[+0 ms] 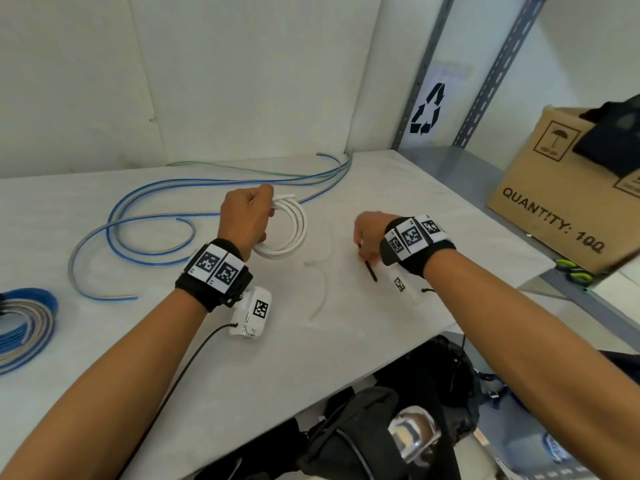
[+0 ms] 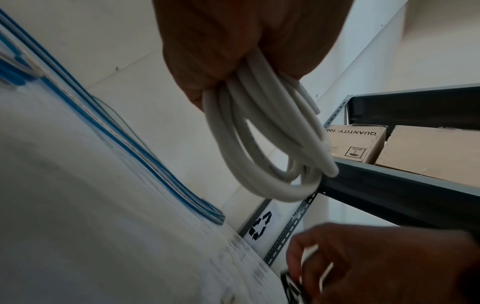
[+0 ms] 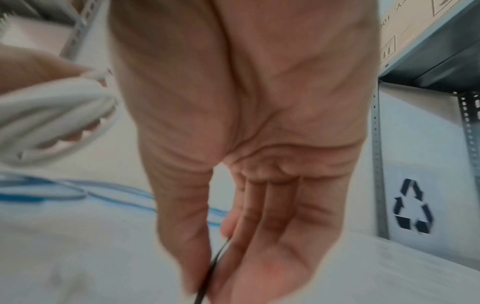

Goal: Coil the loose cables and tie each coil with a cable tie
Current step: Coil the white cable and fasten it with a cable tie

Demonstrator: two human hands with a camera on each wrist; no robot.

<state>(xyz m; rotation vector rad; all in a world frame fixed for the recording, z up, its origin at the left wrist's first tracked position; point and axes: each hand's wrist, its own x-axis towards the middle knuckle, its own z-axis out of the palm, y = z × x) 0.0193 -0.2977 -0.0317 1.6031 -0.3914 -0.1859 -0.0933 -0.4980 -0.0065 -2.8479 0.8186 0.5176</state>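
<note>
My left hand [image 1: 247, 216] grips a coil of white cable [image 1: 291, 230] above the white table [image 1: 415, 209]; the coil's loops hang below my fist in the left wrist view [image 2: 272, 148]. My right hand [image 1: 367, 233], to the right of the coil, pinches a thin black cable tie [image 1: 370, 268] between thumb and fingers; in the right wrist view the black cable tie [image 3: 213, 267] runs down past the thumb. Loose blue and grey cables [image 1: 145, 216] snake across the table behind and left of my left hand. A thin white cable tie [image 1: 322, 289] lies on the table between my hands.
A tied coil of blue and grey cable [image 1: 24, 327] lies at the table's left edge. A cardboard box [image 1: 568, 188] stands on a metal shelf at right. Slotted shelf uprights [image 1: 426, 74] stand at the back right corner. Dark bags [image 1: 398, 410] sit below the table's front edge.
</note>
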